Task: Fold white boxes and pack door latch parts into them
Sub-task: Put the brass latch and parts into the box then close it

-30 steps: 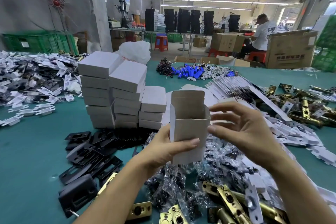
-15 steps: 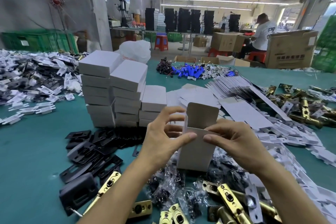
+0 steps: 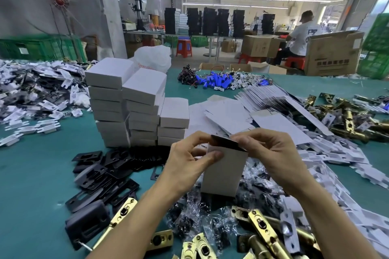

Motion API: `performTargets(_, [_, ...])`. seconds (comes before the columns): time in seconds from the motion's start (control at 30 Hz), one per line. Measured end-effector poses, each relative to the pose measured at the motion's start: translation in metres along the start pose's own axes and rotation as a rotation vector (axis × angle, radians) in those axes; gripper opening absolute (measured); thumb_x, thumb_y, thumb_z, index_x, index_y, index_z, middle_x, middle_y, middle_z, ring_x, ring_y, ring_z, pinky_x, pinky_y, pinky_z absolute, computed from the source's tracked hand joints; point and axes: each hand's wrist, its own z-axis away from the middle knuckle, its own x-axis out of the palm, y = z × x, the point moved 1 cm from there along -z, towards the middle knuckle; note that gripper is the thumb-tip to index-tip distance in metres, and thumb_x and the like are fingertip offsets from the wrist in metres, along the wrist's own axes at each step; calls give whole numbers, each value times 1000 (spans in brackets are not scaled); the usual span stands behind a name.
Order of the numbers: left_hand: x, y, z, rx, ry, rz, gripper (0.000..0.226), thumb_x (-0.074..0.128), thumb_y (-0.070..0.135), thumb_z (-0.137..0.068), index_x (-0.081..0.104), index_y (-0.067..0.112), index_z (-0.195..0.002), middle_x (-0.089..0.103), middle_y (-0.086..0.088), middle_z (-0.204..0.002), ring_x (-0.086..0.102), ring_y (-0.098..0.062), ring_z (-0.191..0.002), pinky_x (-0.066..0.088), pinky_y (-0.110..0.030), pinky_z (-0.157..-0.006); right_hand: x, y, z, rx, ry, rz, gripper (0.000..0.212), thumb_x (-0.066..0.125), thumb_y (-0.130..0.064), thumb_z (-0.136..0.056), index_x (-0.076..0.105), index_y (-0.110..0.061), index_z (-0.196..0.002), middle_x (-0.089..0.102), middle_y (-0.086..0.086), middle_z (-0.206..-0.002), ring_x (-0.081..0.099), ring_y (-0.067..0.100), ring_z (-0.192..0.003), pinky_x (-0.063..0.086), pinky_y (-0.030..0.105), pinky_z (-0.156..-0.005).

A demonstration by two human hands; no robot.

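I hold a white box [image 3: 224, 171] upright over a pile of small clear bags [image 3: 255, 190] in the middle of the green table [image 3: 31, 174]. My left hand [image 3: 189, 160] grips its upper left corner, thumb on the front face. My right hand [image 3: 267, 151] pinches the top edge, where the flap is folded down and a dark opening shows. Brass door latches [image 3: 261, 229] lie in front of me. Black strike plates [image 3: 101, 172] lie to the left.
Stacks of closed white boxes [image 3: 136, 103] stand behind my left hand. Flat unfolded box blanks [image 3: 271, 107] fan out at the right, with more brass latches [image 3: 349, 115] beyond. White plastic parts [image 3: 31, 94] cover the left side. A person sits at the far right.
The box has come down lower over the bags. Its upright top flap has been folded down, and both hands have closed in on the top edge.
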Motion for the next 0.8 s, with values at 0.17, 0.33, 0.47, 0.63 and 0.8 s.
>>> performTargets(0.17, [0,2,-1,-43,-2,163,32,82,24,-76,59,38,-95,74,-12,-113,73,-35,-98,61,-49,-84,-2,1,1,-31,19,113,19,74,-29,-73,77,-24,-91,77,-4,-92,72,14,-90,58,25,-78])
performTargets(0.33, [3,3,-1,21,42,89,33,77,45,-76,66,44,-107,75,-4,-110,74,-23,-95,60,-37,-81,-1,2,0,-35,78,209,14,78,-28,-75,77,-23,-88,77,-6,-87,73,14,-84,59,30,-75])
performTargets(0.47, [5,8,-3,58,135,53,13,75,42,-85,72,36,-97,76,-3,-99,74,-20,-89,60,-38,-77,3,-1,-1,-57,97,288,10,83,-15,-76,77,-21,-81,76,-6,-80,72,10,-77,57,25,-69])
performTargets(0.63, [2,13,-2,76,107,-19,12,68,14,-94,75,24,-94,76,1,-100,72,-14,-93,59,-38,-79,3,-6,0,-39,-3,235,16,77,-31,-71,79,-20,-83,77,-5,-88,73,12,-83,60,32,-79])
performTargets(0.8, [-3,11,1,53,50,-30,16,72,46,-75,73,34,-85,75,8,-114,71,-11,-104,61,-35,-81,-6,-3,2,56,-115,175,29,78,-33,-66,80,-21,-93,77,-6,-100,74,13,-89,60,30,-82])
